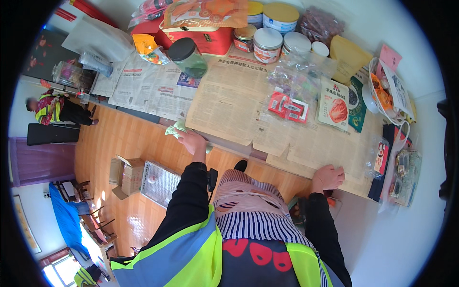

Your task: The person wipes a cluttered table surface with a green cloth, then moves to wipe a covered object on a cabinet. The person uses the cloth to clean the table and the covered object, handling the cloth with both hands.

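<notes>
My left hand (193, 142) grips a light green cloth (175, 128) at the front edge of a counter covered with newspaper (229, 104). Part of the cloth hangs below the hand. My right hand (328, 177) rests with curled fingers on the paper near the counter's right front corner; nothing shows in it. Beyond the hands, toward the middle right, lie red packets in clear plastic (288, 107) and a white food pouch with a cabbage picture (333, 104). A green jar with a black lid (189, 57) stands on the paper farther back.
Tins and jars (268, 45), a red box (200, 39) and bags line the wall. A white basket (383, 89) stands at the right. On the wooden floor are a cardboard box (132, 175) and a silvery crate (160, 183). Another person (53, 107) stands at the far left.
</notes>
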The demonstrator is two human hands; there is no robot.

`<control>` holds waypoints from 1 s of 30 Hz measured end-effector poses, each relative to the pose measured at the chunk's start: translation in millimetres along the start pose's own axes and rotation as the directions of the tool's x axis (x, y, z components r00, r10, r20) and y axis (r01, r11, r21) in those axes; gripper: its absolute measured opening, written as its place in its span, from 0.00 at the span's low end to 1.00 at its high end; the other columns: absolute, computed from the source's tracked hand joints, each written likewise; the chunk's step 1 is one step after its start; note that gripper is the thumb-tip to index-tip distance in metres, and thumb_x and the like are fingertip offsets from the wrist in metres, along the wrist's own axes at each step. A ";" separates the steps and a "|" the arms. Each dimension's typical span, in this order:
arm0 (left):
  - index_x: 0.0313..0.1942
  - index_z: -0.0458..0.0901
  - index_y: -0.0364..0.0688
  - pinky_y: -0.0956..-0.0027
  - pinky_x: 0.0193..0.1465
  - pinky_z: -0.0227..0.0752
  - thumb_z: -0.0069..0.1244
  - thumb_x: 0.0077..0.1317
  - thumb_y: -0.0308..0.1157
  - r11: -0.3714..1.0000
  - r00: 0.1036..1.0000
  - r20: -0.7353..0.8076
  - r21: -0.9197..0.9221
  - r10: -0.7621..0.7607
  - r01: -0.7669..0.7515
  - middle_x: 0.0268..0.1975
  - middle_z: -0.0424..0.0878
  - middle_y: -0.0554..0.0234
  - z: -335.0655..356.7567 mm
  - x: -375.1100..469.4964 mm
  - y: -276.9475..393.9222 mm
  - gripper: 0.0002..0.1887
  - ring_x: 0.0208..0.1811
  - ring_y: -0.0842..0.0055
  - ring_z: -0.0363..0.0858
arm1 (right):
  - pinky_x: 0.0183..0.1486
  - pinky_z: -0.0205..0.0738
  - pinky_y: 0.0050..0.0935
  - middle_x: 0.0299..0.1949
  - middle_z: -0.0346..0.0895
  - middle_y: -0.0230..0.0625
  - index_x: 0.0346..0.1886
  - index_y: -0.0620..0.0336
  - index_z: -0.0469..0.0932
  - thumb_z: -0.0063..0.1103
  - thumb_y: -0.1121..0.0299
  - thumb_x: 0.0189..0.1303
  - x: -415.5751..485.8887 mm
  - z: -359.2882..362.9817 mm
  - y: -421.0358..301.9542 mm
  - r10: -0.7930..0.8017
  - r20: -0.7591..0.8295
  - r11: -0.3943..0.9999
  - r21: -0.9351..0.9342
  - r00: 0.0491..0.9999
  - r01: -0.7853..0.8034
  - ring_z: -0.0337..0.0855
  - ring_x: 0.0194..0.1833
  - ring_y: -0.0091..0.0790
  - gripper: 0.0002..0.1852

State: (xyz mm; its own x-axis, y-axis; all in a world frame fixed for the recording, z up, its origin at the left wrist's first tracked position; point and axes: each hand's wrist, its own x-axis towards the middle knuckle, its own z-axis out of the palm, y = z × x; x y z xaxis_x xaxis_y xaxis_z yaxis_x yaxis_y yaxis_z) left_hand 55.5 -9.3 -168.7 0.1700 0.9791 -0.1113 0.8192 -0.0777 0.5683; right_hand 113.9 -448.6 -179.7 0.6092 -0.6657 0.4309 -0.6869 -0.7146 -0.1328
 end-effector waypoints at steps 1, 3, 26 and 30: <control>0.73 0.40 0.47 0.49 0.55 0.69 0.32 0.73 0.37 1.000 1.000 -0.004 -0.010 0.000 0.000 0.64 0.58 0.33 1.3 -9.7 1.1 0.31 0.57 0.45 0.71 | 0.46 0.68 0.48 0.51 0.73 0.41 0.48 0.54 0.74 0.48 0.65 0.54 -0.1 -0.8 -0.6 -0.016 -0.011 1.000 -0.002 1.000 0.016 0.73 0.49 0.47 0.17; 0.72 0.39 0.46 0.49 0.55 0.70 0.32 0.73 0.37 0.999 0.999 0.014 0.007 0.036 -0.036 0.63 0.58 0.32 3.1 -28.6 1.8 0.31 0.56 0.45 0.72 | 0.45 0.68 0.48 0.51 0.73 0.41 0.47 0.54 0.73 0.48 0.65 0.54 -0.2 -3.1 -0.8 -0.010 0.000 1.000 0.012 1.000 0.010 0.72 0.49 0.47 0.16; 0.73 0.38 0.48 0.49 0.45 0.75 0.36 0.73 0.37 0.986 0.997 0.020 0.151 -0.078 0.074 0.62 0.61 0.35 24.2 -135.6 36.9 0.33 0.46 0.49 0.79 | 0.50 0.66 0.47 0.55 0.71 0.41 0.53 0.52 0.73 0.50 0.65 0.55 2.1 -10.3 -1.0 -0.042 0.082 0.993 0.118 0.996 0.032 0.71 0.52 0.47 0.20; 0.72 0.41 0.48 0.51 0.43 0.75 0.38 0.72 0.37 0.969 0.990 0.019 0.210 -0.138 0.131 0.63 0.61 0.41 21.0 -135.0 42.1 0.33 0.46 0.51 0.80 | 0.51 0.65 0.46 0.55 0.70 0.38 0.52 0.50 0.74 0.50 0.64 0.55 0.9 -10.0 0.8 -0.054 0.094 0.986 0.159 0.994 0.038 0.71 0.52 0.45 0.19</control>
State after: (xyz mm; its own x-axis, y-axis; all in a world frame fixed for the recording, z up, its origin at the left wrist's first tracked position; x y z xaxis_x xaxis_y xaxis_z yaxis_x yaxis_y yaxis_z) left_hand 78.6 -148.7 -146.9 0.0655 0.9767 -0.2046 0.9310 0.0140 0.3648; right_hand 109.9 -447.7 -170.5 0.6798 -0.6435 0.3517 -0.5911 -0.7647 -0.2566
